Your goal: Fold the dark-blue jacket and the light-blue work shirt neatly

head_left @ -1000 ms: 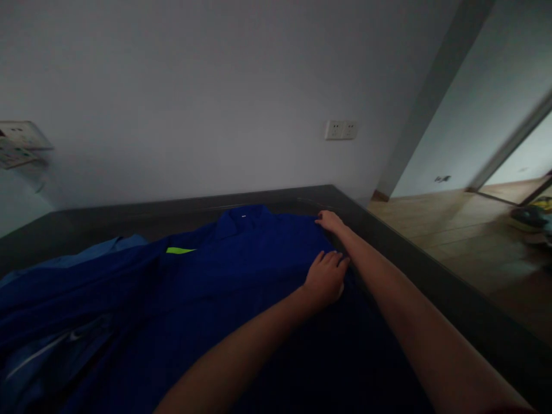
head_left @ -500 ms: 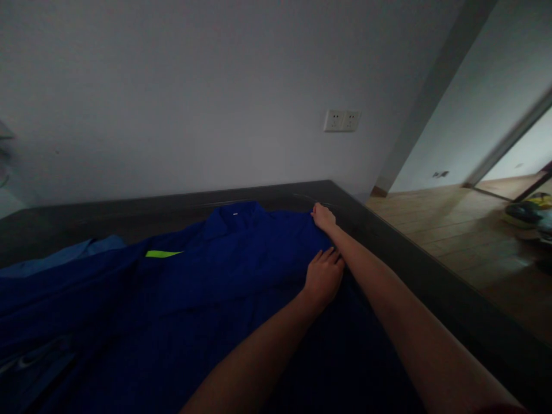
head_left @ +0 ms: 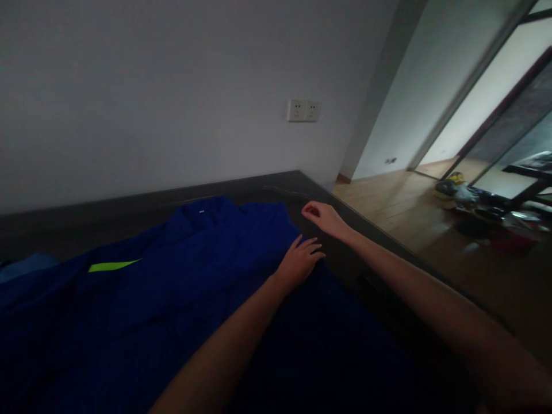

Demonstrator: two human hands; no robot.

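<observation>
Currently | left hand (head_left: 297,264) spread on blue garment (head_left: 207,253) | right hand (head_left: 325,218) half-curled, seemingly empty, between garment and tabletop edge (head_left: 345,211)

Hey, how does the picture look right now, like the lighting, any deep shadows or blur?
Head view: dim overall, with the lower part of the blue shirt sinking almost to black; head view: both the left hand and right hand readable despite the gloom; head view: the floor catching paler light, with clutter at far right too soft to identify.
</observation>
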